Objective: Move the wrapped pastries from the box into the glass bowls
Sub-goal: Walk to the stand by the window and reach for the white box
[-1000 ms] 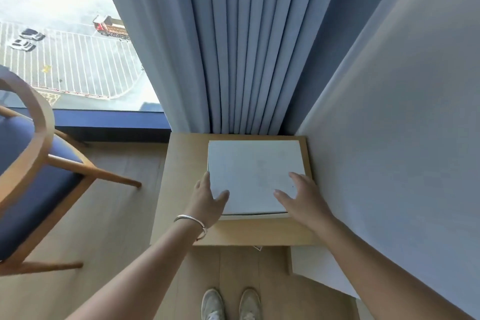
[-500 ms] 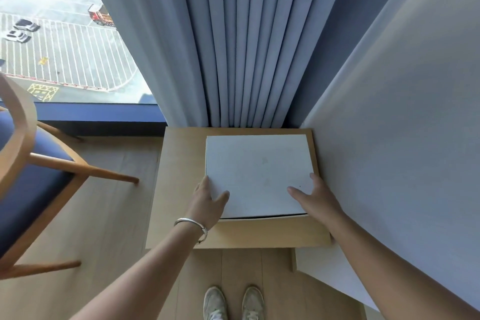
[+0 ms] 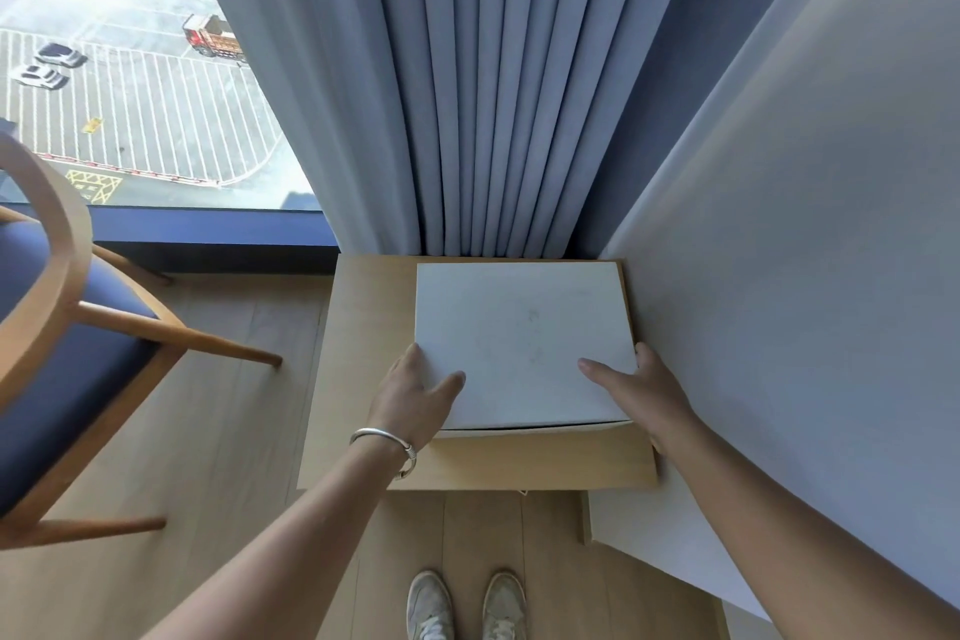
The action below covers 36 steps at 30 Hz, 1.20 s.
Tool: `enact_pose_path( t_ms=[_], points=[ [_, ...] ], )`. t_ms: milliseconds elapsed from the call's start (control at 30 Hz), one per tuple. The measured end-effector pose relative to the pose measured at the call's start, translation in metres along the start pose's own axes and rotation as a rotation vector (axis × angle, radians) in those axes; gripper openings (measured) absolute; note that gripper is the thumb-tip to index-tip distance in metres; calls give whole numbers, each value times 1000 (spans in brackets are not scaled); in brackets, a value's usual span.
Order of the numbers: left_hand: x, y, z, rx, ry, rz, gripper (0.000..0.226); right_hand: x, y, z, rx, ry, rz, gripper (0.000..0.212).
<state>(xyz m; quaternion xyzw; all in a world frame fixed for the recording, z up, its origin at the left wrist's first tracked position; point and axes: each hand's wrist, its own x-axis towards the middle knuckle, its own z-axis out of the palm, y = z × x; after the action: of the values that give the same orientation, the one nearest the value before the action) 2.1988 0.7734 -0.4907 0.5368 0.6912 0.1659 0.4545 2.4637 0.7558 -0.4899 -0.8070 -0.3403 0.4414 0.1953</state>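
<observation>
A flat white box with its lid closed lies on a small wooden table in the corner under the curtain. My left hand grips the box's near left corner, thumb on the lid. My right hand grips the near right corner, thumb on the lid and fingers down the side by the wall. The pastries are hidden inside the box. No glass bowls are in view.
A grey wall stands right against the table's right side. Blue-grey curtains hang behind it. A wooden chair with a blue seat stands on the wooden floor at the left, near a window.
My right hand has slid from the lid's top to the box's right edge. The near edge of the lid shows a thin dark gap. My left hand has stayed at its corner.
</observation>
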Motion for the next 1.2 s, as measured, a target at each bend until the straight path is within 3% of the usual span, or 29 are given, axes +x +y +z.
enact_pose_path(
  t_ms=[733, 1033, 1200],
  points=[
    [-99, 44, -93, -57, 107, 14, 31, -102, -87, -30, 61, -68, -222, 54],
    [-137, -33, -141, -391, 392, -154, 18, -111, -172, 66, -238, -261, -395, 57],
    [-139, -84, -135, -532, 552, -287, 15, -93, -207, 138, -443, -398, -526, 67]
  ],
)
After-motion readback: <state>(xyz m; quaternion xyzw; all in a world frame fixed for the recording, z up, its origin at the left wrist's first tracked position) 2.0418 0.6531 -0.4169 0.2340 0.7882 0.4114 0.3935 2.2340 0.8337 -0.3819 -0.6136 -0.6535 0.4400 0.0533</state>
